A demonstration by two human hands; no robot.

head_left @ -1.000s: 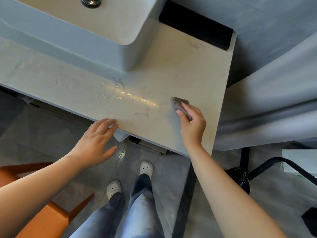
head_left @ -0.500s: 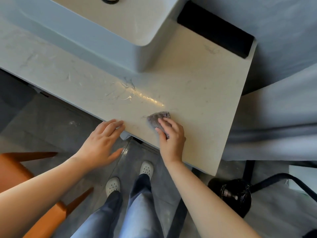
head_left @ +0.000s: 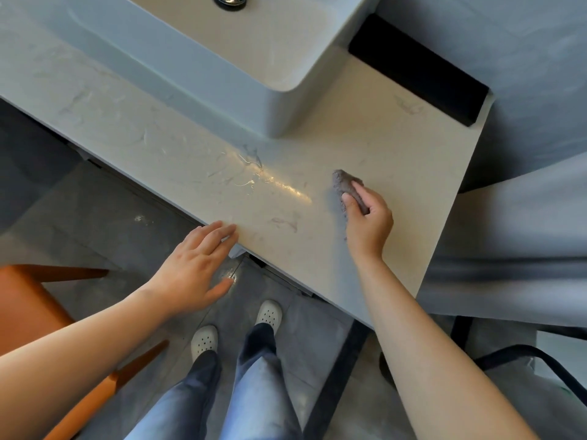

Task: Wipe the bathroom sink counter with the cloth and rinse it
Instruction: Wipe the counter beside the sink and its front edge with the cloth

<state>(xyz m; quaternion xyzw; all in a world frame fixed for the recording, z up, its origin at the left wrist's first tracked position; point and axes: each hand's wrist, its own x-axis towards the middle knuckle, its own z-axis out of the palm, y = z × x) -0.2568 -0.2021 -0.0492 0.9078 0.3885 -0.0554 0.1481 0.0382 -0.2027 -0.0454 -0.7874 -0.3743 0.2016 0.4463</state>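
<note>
A pale marble counter [head_left: 397, 160] runs across the view with a white vessel sink [head_left: 247, 55] standing on it; the drain [head_left: 229, 0] shows at the top edge. My right hand [head_left: 368, 223] presses a small grey cloth [head_left: 344, 185] flat on the counter, right of a glossy wet streak [head_left: 279, 184]. The fingers cover the cloth's near part. My left hand [head_left: 193, 268] is open, its fingertips resting on the counter's front edge.
A black block [head_left: 419, 71] lies at the counter's back right against the wall. An orange chair [head_left: 35, 309] stands on the floor at left. Grey fabric [head_left: 514, 249] hangs right of the counter, with a black stand [head_left: 514, 354] below. My feet stand under the counter edge.
My right hand slid the cloth left toward the front edge, then back right and away from the edge. The left hand kept its place on the counter's edge.
</note>
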